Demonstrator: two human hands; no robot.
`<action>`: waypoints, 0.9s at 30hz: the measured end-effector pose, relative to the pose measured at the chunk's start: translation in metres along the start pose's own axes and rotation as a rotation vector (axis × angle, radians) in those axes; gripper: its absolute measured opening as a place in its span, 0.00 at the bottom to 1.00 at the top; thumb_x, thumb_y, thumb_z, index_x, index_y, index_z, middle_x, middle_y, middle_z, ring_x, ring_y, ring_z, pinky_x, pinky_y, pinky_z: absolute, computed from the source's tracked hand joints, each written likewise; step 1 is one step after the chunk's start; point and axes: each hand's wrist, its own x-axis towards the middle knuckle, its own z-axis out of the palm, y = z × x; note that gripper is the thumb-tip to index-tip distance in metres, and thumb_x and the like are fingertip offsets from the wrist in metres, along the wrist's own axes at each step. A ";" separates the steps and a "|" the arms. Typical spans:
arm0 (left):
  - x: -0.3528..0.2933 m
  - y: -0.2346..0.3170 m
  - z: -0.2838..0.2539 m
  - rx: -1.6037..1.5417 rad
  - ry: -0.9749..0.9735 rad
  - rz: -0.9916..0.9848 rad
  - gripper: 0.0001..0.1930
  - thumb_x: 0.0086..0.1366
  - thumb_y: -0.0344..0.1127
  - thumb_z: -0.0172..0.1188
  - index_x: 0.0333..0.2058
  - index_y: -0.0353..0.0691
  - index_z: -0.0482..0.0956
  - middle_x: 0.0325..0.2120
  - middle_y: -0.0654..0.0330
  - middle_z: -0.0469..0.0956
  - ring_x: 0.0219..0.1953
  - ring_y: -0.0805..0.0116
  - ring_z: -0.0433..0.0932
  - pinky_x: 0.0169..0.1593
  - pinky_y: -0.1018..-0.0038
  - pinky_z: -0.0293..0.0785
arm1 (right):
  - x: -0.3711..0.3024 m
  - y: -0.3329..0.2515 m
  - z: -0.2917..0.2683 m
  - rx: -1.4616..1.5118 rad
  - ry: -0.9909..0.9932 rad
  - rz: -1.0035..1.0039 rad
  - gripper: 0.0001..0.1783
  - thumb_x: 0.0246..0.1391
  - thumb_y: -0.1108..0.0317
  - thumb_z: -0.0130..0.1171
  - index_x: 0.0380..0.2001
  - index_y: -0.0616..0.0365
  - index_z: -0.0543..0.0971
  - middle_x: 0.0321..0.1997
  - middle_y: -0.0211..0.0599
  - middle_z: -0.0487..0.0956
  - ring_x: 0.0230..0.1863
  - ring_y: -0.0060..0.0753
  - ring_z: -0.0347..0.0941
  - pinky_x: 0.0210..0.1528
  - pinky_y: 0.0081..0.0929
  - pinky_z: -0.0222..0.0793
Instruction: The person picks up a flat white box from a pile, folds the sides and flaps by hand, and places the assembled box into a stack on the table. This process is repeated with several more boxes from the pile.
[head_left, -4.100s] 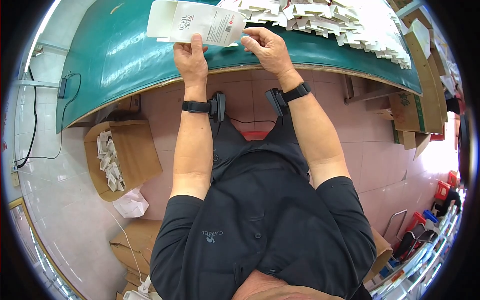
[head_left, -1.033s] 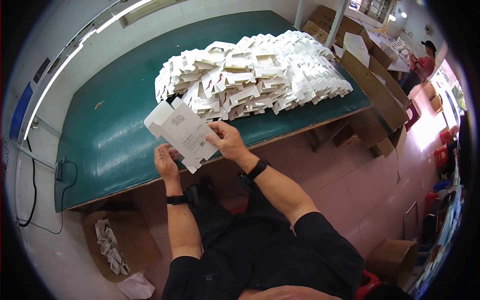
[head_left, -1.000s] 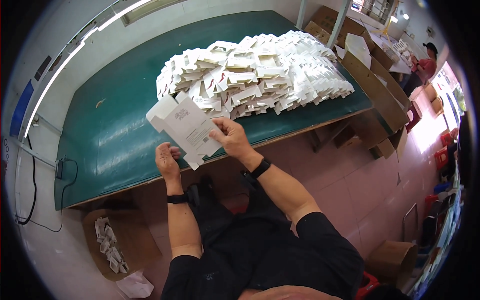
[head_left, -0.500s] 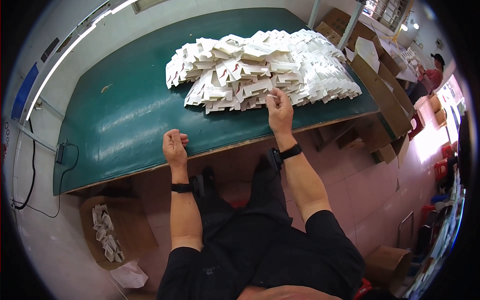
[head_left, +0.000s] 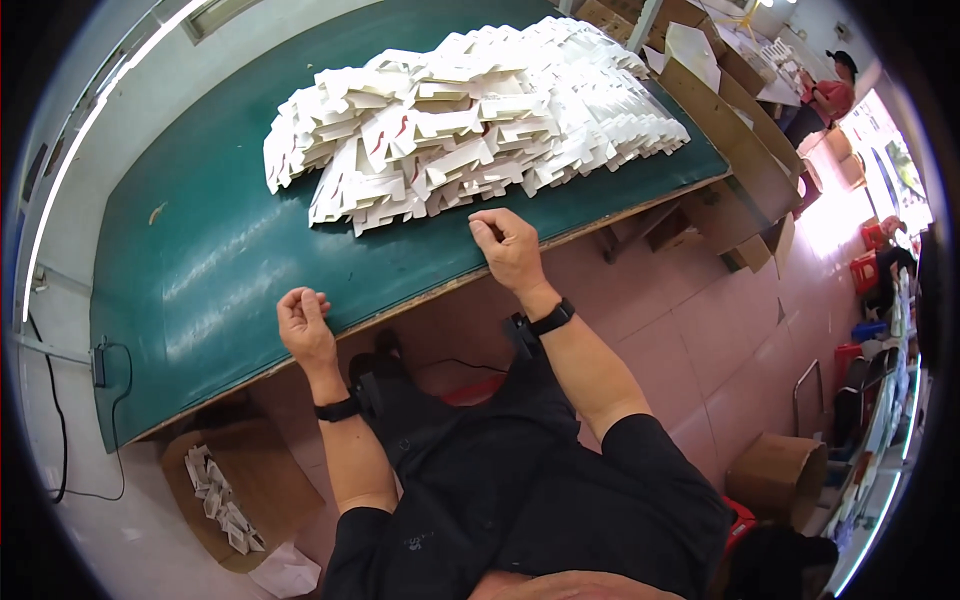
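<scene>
A broad heap of flat white paper cartons [head_left: 440, 130], some with red marks, lies piled in overlapping layers on the green-topped table [head_left: 190, 270]. My right hand [head_left: 510, 248] is just in front of the heap, over the table's near edge, its fingers curled in and the thumb near the index finger. To its left, my left hand [head_left: 307, 325] hovers at the same edge, loosely closed with bent fingers. Nothing shows in either hand. Each wrist wears a black band with a small dark device.
Below the table at left, an open cardboard box [head_left: 275, 475] holds several white cartons. Large cardboard boxes [head_left: 740, 150] stand against the table's right end. A person in red [head_left: 830, 95] is at the far right. A cable [head_left: 125, 400] hangs at the left.
My right hand has drawn back from the front of the heap; a small white bit at its fingertips no longer shows. My left hand stays by the edge. The view has shifted.
</scene>
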 end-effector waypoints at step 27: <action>-0.019 0.043 0.136 1.416 -0.855 -0.235 0.61 0.56 0.75 0.59 0.76 0.46 0.41 0.76 0.42 0.35 0.77 0.38 0.31 0.72 0.37 0.31 | 0.127 -0.017 -0.266 0.187 -0.250 0.629 0.13 0.61 0.64 0.64 0.43 0.62 0.82 0.34 0.31 0.83 0.34 0.21 0.77 0.39 0.24 0.73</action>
